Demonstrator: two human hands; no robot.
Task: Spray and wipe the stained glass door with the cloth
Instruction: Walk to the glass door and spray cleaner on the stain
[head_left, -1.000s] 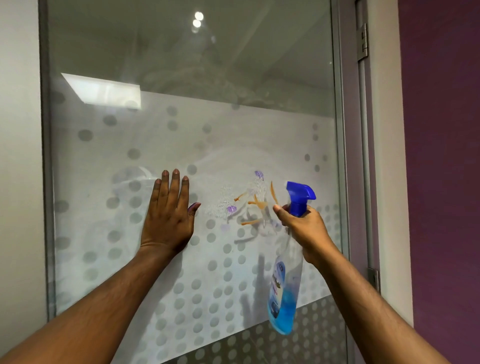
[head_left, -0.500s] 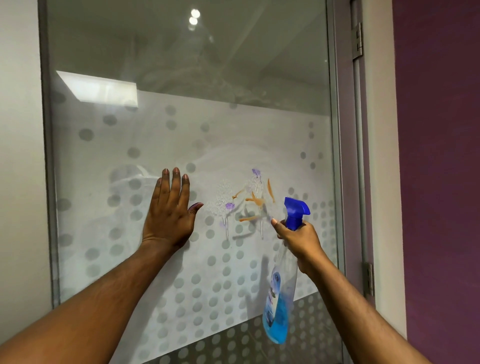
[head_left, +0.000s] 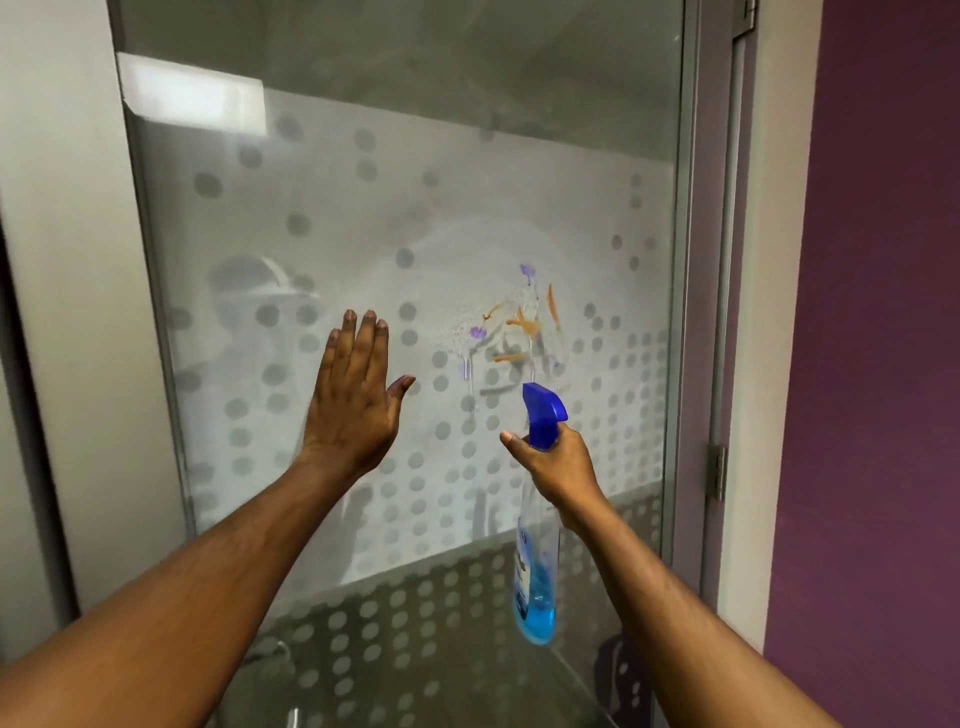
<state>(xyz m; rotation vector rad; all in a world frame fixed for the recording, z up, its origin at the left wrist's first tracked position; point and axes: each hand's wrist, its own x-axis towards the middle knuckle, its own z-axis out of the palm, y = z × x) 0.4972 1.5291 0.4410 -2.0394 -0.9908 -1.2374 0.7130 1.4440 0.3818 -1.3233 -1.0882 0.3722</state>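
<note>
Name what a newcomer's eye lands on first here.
The orange and purple stains right of centre on the dotted frosted glass door, with wet droplets and drips running below them. Just under them, the right hand grips a spray bottle with a blue trigger head and blue liquid at the bottom. The left hand is spread flat, left of the stains.

Glass door (head_left: 322, 197) grey-dotted frosting; stains (head_left: 519, 327) orange, purple; spray bottle (head_left: 537, 571) blue; wall (head_left: 883, 312) purple.
</note>
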